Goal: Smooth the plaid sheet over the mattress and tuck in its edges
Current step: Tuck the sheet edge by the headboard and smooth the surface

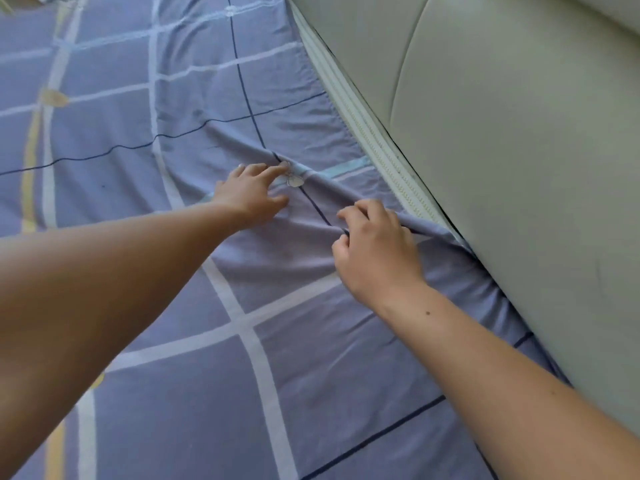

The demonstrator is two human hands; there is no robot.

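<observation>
Landmark: the padded cream leather-look headboard [519,168], running down the whole right side of the view.
Sheet: one lavender-blue plaid cotton sheet [173,375] with white, yellow and dark navy lines, spread over the bed on the side away from the headboard.
Sheet edge: farther up, its hem stops short of the headboard; nearer, the cloth runs right to the headboard's foot in small gathers.
Mattress: a strip of cream ribbed mattress edge [377,147] shows bare between the hem and the headboard.
Ridge: a raised fold of cloth [325,188] runs slantwise from the middle of the sheet toward the headboard, between the two hands.
Left hand [251,197]: well out from the headboard, fingers spread, fingertips touching the far end of the fold beside a small pale printed motif [294,180].
Right hand [375,251]: closer to the headboard, fingers curled, pinching the fold where it nears the mattress edge.
In the way: both bare forearms cross the lower half of the sheet and hide the cloth beneath them.
Writing: no lettering I can read from here.
Count: two hands, one sheet, one headboard with two curved seams.
Far corner: something pale at the top left, away from the headboard, too cut off to tell.
</observation>
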